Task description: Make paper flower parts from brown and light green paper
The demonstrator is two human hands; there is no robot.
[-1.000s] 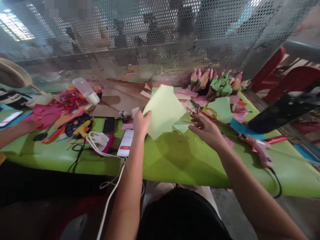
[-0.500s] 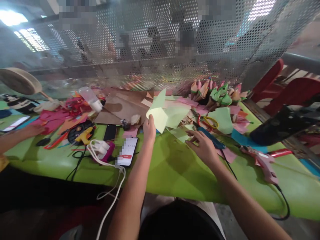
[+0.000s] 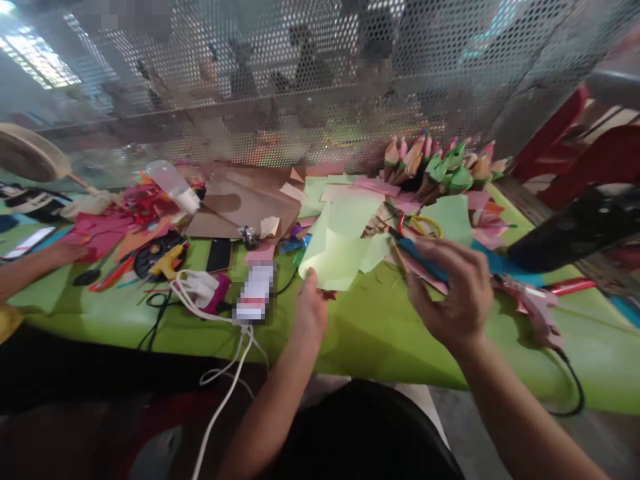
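Pinched at its near lower corner by my left hand (image 3: 311, 310), a pale green sheet of paper (image 3: 345, 247) curls up over other paper pieces. My right hand (image 3: 453, 287) is raised to the right of the sheet, fingers stretched out and thumb apart. A thin brown stick (image 3: 399, 257) appears at the thumb tip; whether it is gripped or merely lies behind is unclear. Behind the fingers is a blue tool (image 3: 425, 260), partly covered. Scissors with red and yellow handles (image 3: 425, 225) lie just beyond it.
Paper flowers (image 3: 440, 163) stand at the back right. A pink glue gun (image 3: 537, 310) and a dark bottle (image 3: 575, 230) are to the right. Leftward lie a phone (image 3: 255, 293), white plugs (image 3: 200, 287), brown paper (image 3: 235, 207) and another person's hand (image 3: 65, 253).
My left hand has lowered the pale green paper toward me, and the sheet has unfolded wider. My right hand has moved right and risen off the table. The view has tilted slightly.
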